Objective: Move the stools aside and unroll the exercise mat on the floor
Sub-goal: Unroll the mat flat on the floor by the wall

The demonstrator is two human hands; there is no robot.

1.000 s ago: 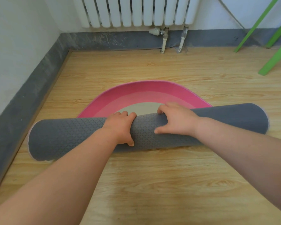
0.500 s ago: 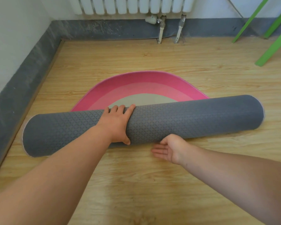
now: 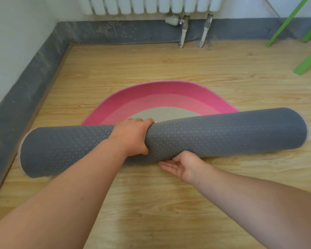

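Observation:
The exercise mat [image 3: 223, 133] lies across the wooden floor as a thick grey roll with a diamond pattern. Beyond the roll its unrolled part [image 3: 162, 97] lies flat, rounded, with pink bands and a beige centre. My left hand [image 3: 133, 135] sits over the top of the roll near its middle, fingers curled over the far side. My right hand [image 3: 181, 166] is palm up at the roll's near bottom edge, fingers slipped under it. Green stool legs [image 3: 309, 60] show at the far right.
A white radiator [image 3: 151, 4] with two pipes [image 3: 184, 33] stands at the far wall. A grey skirting [image 3: 31, 74] runs along the left wall, close to the roll's left end. Bare wooden floor [image 3: 151, 203] lies on my side of the roll.
My right hand left the top of the roll, dropped to the floor in front of it and now reaches under its near edge. My left hand stayed on top.

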